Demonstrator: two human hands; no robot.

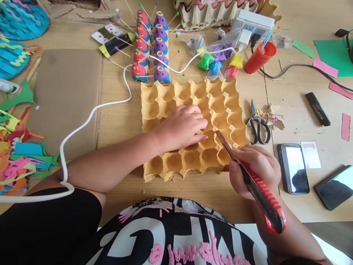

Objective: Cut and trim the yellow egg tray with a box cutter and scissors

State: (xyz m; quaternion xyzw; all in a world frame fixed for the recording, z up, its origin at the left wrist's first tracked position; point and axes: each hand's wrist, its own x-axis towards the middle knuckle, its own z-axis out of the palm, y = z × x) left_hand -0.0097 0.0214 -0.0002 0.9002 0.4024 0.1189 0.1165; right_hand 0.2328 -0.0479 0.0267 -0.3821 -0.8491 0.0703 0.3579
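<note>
- The step in hand looks like cutting the yellow moulded-pulp egg tray [220, 120], which lies open-side up at the table's near middle.
- The left hand [183, 127] spreads over its centre, fingers apart and slightly bent, seemingly steadying it.
- The right hand [256, 167], at four o'clock, is clamped around a red-and-black box cutter [260, 195]; its tip is at a ridge, whether touching or just above I cannot tell.
- A stroke would call for a firm left palm and fingertips clear of the blade.
- On the wood-grain table [121, 140], from the tray: red-and-blue painted cone figures [140, 71] at eleven o'clock, black-handled scissors [258, 125] at three, bright paper scraps [24, 162] near nine, a white power strip [256, 22] at one.
- Little of the room shows: a pale strip [324, 241] past the table edge, between four and five.
</note>
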